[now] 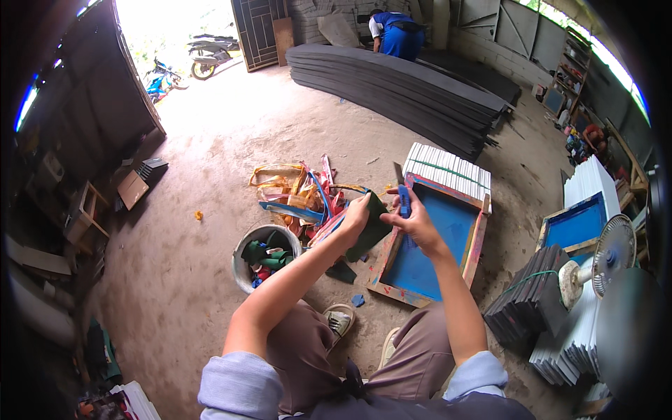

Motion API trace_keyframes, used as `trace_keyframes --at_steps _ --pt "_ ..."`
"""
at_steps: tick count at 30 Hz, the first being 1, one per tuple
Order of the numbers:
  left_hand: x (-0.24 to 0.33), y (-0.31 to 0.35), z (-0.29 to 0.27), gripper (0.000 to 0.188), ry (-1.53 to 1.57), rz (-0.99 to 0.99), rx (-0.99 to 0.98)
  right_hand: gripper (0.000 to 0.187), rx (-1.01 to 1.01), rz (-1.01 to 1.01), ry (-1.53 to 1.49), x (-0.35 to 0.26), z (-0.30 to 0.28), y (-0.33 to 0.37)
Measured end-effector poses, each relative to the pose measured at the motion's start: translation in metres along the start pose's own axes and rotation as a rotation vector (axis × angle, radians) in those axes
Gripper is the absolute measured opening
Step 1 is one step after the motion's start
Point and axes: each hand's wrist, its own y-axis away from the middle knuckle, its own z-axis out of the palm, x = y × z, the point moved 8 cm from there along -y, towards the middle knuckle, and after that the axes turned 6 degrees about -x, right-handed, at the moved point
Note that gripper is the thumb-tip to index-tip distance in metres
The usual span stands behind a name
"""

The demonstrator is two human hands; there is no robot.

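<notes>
Left grip (358,214) is closed on a dark green piece (369,234), its thumb side toward the piece's upper edge. Right grip (418,222) is wrapped around a blue-handled knife (404,201), whose blade points up and away from the person; its lower fingers reach toward the right edge of the green piece, though whether they touch it is hard to tell. Between the two hands, the green piece hangs above the floor (203,287).

Just beyond the left hand lies a loose heap of scraps (294,199) in orange, blue and red. Nearer and to the left stands a gray bucket (241,255) holding green, red and blue bits. Another dark green scrap (341,272) lies below the hands, and a small blue scrap (358,300) sits near the shoes (339,320).

Beside the right forearm, a wooden frame (481,241) with a blue panel rests at a slant, with a strapped stack of white boards (448,171) directly beyond it. Farther right are tied dark sheets (526,294), a second blue-paneled frame (575,224) and a fan (614,257).

Across the room, a person in blue (399,35) bends behind a long pile of gray sheets (392,87). Two motorbikes (210,54) stand outside the doorway.
</notes>
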Motion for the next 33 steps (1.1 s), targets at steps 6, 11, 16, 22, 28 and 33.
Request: trace_keyframes --at_steps 6,11,16,22,28,33 --pt "-0.042 -0.013 -0.017 0.046 0.117 -0.196 0.136 0.065 0.039 -0.259 0.410 0.018 0.015 -0.021" --pt "-0.053 -0.026 -0.044 0.041 -0.042 -0.127 0.188 0.025 0.192 -0.151 0.310 0.023 0.014 -0.032" --pt "-0.035 -0.013 -0.031 0.036 -0.352 -0.024 -0.098 0.022 0.216 -0.043 0.193 0.050 -0.014 -0.041" --pt "0.008 0.017 -0.021 0.064 -0.535 0.240 -0.239 0.023 0.096 0.134 -0.049 0.071 -0.014 -0.036" --pt "0.031 0.022 -0.018 0.045 -0.690 0.320 -0.117 0.025 0.104 0.169 -0.068 0.069 -0.010 -0.036" --pt "0.045 0.027 -0.012 0.020 -0.900 0.574 -0.169 0.026 0.072 0.141 -0.048 0.069 -0.008 -0.038"
